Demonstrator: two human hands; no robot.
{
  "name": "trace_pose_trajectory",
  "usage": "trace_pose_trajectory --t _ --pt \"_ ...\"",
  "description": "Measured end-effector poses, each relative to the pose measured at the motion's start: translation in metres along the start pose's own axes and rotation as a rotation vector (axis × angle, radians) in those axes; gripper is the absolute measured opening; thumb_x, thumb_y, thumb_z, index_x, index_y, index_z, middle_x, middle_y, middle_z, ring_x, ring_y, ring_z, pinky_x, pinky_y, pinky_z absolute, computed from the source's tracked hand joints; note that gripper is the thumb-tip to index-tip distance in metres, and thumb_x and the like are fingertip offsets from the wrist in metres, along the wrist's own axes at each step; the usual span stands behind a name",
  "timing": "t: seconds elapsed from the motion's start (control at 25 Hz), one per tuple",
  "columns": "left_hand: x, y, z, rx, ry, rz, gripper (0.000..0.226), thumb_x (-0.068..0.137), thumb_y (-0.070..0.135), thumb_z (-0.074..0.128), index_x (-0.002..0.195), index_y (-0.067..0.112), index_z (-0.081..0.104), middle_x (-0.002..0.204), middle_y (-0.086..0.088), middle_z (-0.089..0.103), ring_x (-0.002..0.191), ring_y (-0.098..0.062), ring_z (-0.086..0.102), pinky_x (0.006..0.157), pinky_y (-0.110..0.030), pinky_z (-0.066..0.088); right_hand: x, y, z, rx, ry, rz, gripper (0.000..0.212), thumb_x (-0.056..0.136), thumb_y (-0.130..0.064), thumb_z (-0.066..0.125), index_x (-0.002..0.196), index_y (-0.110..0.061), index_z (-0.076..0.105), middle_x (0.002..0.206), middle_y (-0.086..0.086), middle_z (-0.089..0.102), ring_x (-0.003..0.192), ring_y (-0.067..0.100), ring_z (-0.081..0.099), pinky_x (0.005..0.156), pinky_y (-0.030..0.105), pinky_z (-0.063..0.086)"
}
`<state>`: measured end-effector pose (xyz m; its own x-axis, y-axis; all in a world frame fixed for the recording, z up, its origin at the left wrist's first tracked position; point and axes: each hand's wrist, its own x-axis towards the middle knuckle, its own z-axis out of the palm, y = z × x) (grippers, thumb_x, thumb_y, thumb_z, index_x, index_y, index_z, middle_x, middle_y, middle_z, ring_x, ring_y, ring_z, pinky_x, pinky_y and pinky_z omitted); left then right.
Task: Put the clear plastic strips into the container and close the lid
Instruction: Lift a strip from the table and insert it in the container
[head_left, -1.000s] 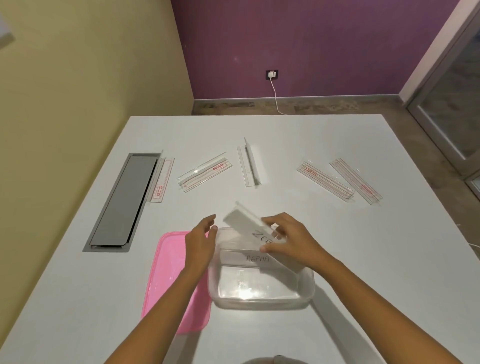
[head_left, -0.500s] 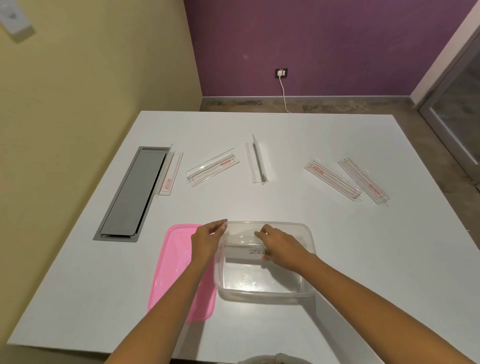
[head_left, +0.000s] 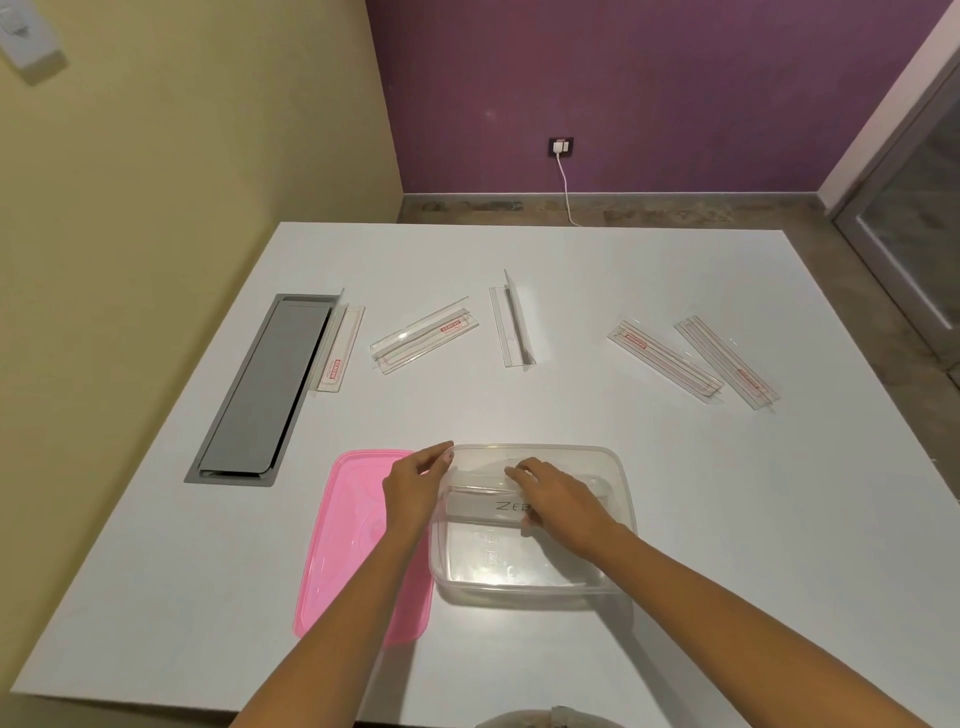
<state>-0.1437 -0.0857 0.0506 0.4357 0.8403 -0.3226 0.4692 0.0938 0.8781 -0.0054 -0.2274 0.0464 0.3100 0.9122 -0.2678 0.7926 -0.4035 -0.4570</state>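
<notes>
The clear rectangular plastic container sits low in the frame's middle on the white counter, with the pink plastic lid flat just left of it. A clear strip marked with letters lies inside the container. Above, across the frame's middle, five clear plastic strips lie in a loose row. At the row's left end, the grey metal hatch panel sits in the counter, left of the leftmost strip.
</notes>
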Motion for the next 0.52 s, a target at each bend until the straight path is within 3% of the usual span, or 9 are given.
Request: trace_pose_trajectory --t 0.12,0.24,0.32,0.4,0.52 --pt "0.002 0.0 -0.001 0.005 -0.008 -0.013 0.025 0.087 0.027 0.062 0.111 0.02 0.07 0.111 0.002 0.071 0.1 -0.008 0.059 0.098 -0.026 0.04 -0.009 0.0 -0.009 0.076 0.121 0.007 0.045 0.09 -0.018 0.054 0.133 -0.019 0.043 0.135 0.006 0.045 0.111 0.027 0.051 0.088 0.037 0.044" --pt "0.002 0.002 0.002 -0.043 0.03 -0.019 0.025 0.088 0.028 0.061 0.11 0.02 0.069 0.108 0.003 0.071 0.101 -0.011 0.06 0.094 -0.026 0.043 -0.018 0.011 -0.02 0.086 0.404 0.071 0.039 0.09 -0.009 0.046 0.128 -0.018 0.049 0.134 0.003 0.047 0.119 0.022 0.045 0.098 0.032 0.038" --pt "-0.001 0.011 0.008 -0.076 0.137 -0.012 0.024 0.09 0.031 0.057 0.108 0.02 0.066 0.103 0.004 0.068 0.096 -0.01 0.059 0.078 -0.018 0.042 -0.018 0.02 -0.027 0.02 0.526 0.104 0.047 0.083 0.004 0.05 0.125 -0.016 0.051 0.13 0.005 0.051 0.114 0.024 0.05 0.094 0.033 0.043" --pt "0.006 0.028 0.019 -0.097 0.216 0.024 0.022 0.091 0.032 0.055 0.105 0.017 0.064 0.098 0.005 0.064 0.089 -0.008 0.058 0.07 -0.013 0.04 -0.012 0.031 -0.031 -0.051 0.559 0.085 0.044 0.081 0.003 0.06 0.122 -0.014 0.054 0.124 0.008 0.057 0.105 0.027 0.057 0.086 0.037 0.051" --pt "0.038 0.054 0.042 -0.1 0.187 0.075 0.019 0.091 0.028 0.055 0.098 0.013 0.063 0.093 0.003 0.063 0.089 -0.012 0.059 0.076 -0.021 0.042 -0.006 0.04 -0.035 0.001 0.512 0.093 0.032 0.084 -0.009 0.066 0.114 -0.016 0.061 0.113 0.002 0.063 0.091 0.021 0.064 0.072 0.034 0.056"
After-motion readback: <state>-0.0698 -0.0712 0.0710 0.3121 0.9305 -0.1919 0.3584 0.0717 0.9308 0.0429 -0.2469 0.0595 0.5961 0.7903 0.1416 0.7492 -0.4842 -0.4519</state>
